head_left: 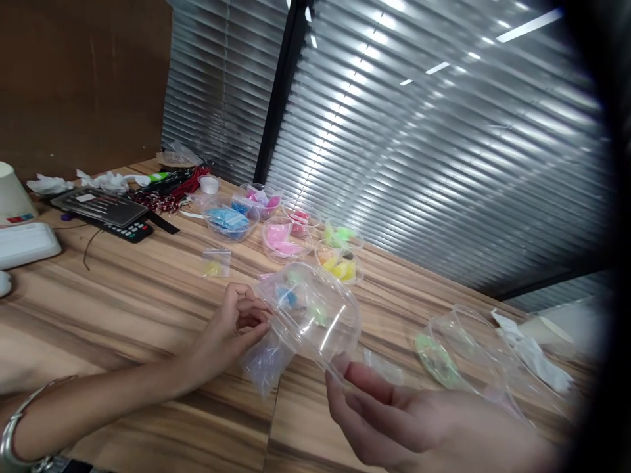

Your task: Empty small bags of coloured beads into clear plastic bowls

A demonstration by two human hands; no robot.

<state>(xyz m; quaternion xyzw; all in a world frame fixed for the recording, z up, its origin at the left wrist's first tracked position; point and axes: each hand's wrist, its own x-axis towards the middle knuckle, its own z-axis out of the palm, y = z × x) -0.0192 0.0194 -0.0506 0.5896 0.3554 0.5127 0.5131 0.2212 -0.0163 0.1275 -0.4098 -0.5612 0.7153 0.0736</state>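
Note:
A clear plastic bowl (340,315) is tilted on its side above the table, its rim towards me. My right hand (389,414) pinches the lower right part of that rim between thumb and fingers. At the opposite side, my left hand (241,322) has its fingers curled and closed, with the fingertips at the rim. Through the bowl's wall, blurred blue and green patches show. Just beneath the left fingertips lies a clear bag with a purple tint (269,361). A small zip bag with yellow contents (213,264) rests beyond my left hand.
Several clear bowls with coloured packets, such as the blue packet (227,220) and pink packet (283,240), stand towards the blinds (394,131). More clear plastic (473,341) and a crumpled tissue (535,358) lie right. A remote (133,230) and bundled wires (177,190) lie left.

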